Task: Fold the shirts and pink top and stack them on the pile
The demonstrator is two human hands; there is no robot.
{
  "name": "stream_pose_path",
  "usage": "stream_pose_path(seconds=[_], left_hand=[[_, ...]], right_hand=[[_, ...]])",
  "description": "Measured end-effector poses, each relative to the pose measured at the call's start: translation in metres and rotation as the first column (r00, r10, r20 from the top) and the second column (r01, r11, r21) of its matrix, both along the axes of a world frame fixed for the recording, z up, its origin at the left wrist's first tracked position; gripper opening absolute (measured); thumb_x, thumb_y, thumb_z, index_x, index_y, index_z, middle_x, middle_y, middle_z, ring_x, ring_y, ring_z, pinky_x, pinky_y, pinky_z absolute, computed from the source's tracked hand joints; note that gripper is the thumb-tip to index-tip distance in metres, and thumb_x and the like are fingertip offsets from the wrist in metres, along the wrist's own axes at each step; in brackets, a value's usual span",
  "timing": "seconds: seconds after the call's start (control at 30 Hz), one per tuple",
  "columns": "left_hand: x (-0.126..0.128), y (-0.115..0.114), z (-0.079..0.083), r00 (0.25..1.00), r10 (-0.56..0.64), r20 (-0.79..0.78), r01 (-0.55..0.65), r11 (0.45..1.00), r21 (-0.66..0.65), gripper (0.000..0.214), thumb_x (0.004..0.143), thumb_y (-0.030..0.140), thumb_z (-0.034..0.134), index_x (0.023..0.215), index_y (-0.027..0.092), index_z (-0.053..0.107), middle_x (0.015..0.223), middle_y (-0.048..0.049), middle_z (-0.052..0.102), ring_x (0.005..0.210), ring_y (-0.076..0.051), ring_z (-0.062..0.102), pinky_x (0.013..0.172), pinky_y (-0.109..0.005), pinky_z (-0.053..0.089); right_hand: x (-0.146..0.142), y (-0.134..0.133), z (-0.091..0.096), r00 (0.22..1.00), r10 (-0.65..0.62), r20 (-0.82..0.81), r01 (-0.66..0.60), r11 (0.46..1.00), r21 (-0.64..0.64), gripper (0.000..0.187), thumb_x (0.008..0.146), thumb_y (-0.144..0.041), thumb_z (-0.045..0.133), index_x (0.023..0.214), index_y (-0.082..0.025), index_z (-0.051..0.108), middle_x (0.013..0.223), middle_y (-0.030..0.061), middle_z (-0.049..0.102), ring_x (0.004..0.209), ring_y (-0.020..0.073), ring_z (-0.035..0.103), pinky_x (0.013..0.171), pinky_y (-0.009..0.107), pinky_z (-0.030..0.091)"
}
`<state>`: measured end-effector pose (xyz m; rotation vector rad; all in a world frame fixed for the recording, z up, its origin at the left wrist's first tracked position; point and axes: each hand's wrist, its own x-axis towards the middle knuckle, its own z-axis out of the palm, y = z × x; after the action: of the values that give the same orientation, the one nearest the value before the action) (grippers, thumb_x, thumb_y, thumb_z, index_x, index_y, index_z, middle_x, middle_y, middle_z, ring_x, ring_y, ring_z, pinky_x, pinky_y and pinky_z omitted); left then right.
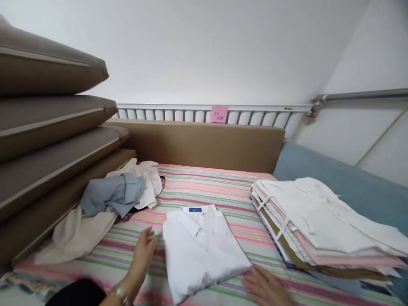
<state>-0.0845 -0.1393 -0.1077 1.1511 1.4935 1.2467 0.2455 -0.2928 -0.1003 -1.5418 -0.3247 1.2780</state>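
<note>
A folded white shirt (200,248) with a blue collar label lies on the striped sheet (210,187) in front of me. My left hand (143,250) is at the shirt's left edge, fingers stretched out and apart, holding nothing. My right hand (263,287) lies flat on the sheet at the shirt's lower right corner, fingers extended and touching the fabric's edge. Both hands flank the shirt.
A heap of unfolded clothes (108,199), blue-grey and cream, sits to the left. A stack of folded shirts (318,225) stands at the right. Brown cushions (47,127) are piled at far left. A padded headboard (204,144) and white rail (197,112) close the back.
</note>
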Motion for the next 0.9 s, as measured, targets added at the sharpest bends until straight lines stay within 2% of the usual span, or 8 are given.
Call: stream_pose_path(seconds=[0.13,0.27,0.43,0.57,0.7,0.73,0.8,0.9], left_hand=[[-0.001,-0.066,-0.047,0.905,0.078,0.418,0.116,0.901,-0.417,0.043,0.054,0.038,0.077,0.082,0.018,0.052,0.068,-0.0043,0.064,0.066,-0.02,0.064,0.062,-0.03,0.049],[0.046,-0.096,-0.064,0.859,-0.08,0.506,0.359,0.798,-0.484,0.049,0.052,0.045,0.078,0.082,0.019,0.05,0.063,-0.0031,0.064,0.055,-0.019,0.062,0.051,-0.027,0.044],[0.064,-0.103,-0.043,0.837,-0.194,0.512,0.431,0.81,-0.398,0.044,0.055,0.039,0.074,0.084,0.019,0.047,0.045,0.0033,0.056,0.04,-0.013,0.052,0.046,-0.025,0.041],[0.022,-0.096,-0.014,0.843,-0.37,0.39,0.509,0.785,-0.353,0.039,0.056,0.035,0.071,0.083,0.019,0.049,0.044,0.0029,0.057,0.037,-0.012,0.05,0.044,-0.023,0.039],[-0.028,-0.085,-0.005,0.813,-0.542,0.212,0.571,0.672,-0.472,0.031,0.058,0.03,0.066,0.083,0.018,0.052,0.043,0.0029,0.057,0.038,-0.014,0.052,0.042,-0.023,0.037],[-0.036,-0.083,-0.006,0.819,-0.561,0.123,0.539,0.678,-0.499,0.028,0.059,0.028,0.065,0.082,0.018,0.053,0.044,0.0028,0.057,0.039,-0.015,0.053,0.042,-0.023,0.036],[-0.046,-0.076,-0.006,0.845,-0.524,-0.107,0.417,0.772,-0.48,0.021,0.06,0.023,0.062,0.079,0.018,0.055,0.047,0.0025,0.058,0.044,-0.016,0.056,0.043,-0.023,0.036],[-0.047,-0.057,0.001,0.868,-0.376,-0.324,0.275,0.908,-0.316,0.014,0.069,0.024,0.057,0.08,0.016,0.059,0.059,-0.0005,0.063,0.058,-0.018,0.061,0.052,-0.025,0.042]], right_hand=[[0.012,0.035,0.01,0.996,0.09,-0.027,-0.09,0.996,-0.005,0.074,0.056,-0.055,0.076,0.113,-0.018,0.048,0.089,0.009,0.071,0.084,0.0272,0.068,0.076,0.036,0.054],[0.01,0.058,-0.005,0.987,0.157,0.009,-0.157,0.986,-0.062,0.066,0.057,-0.049,0.077,0.11,-0.022,0.05,0.08,0.0036,0.071,0.074,0.0246,0.067,0.069,0.036,0.055],[0.01,0.055,-0.008,0.993,0.072,0.093,-0.077,0.996,0.047,0.057,0.051,-0.037,0.077,0.1,-0.022,0.052,0.075,0.0006,0.067,0.068,0.0221,0.064,0.062,0.035,0.054],[-0.012,0.025,-0.01,0.992,0.007,0.125,-0.024,0.99,0.136,0.057,0.051,-0.042,0.076,0.099,-0.024,0.051,0.075,-0.0007,0.065,0.062,0.0185,0.062,0.055,0.031,0.052],[-0.05,-0.013,-0.047,0.994,-0.047,0.095,0.036,0.993,0.112,0.067,0.047,-0.049,0.075,0.103,-0.026,0.045,0.075,-0.001,0.066,0.058,0.0198,0.061,0.049,0.032,0.05],[-0.054,-0.021,-0.056,0.993,-0.056,0.105,0.045,0.993,0.107,0.067,0.048,-0.05,0.073,0.103,-0.026,0.045,0.071,-0.002,0.065,0.056,0.0197,0.061,0.049,0.033,0.05],[-0.051,-0.03,-0.067,0.984,-0.047,0.174,0.031,0.995,0.096,0.064,0.051,-0.054,0.068,0.103,-0.025,0.046,0.066,-0.0023,0.063,0.054,0.0199,0.061,0.05,0.033,0.05],[-0.022,-0.024,-0.057,0.925,0.061,0.375,-0.074,0.997,0.021,0.057,0.053,-0.056,0.061,0.099,-0.022,0.055,0.075,0.0052,0.068,0.068,0.0247,0.066,0.057,0.034,0.052]])
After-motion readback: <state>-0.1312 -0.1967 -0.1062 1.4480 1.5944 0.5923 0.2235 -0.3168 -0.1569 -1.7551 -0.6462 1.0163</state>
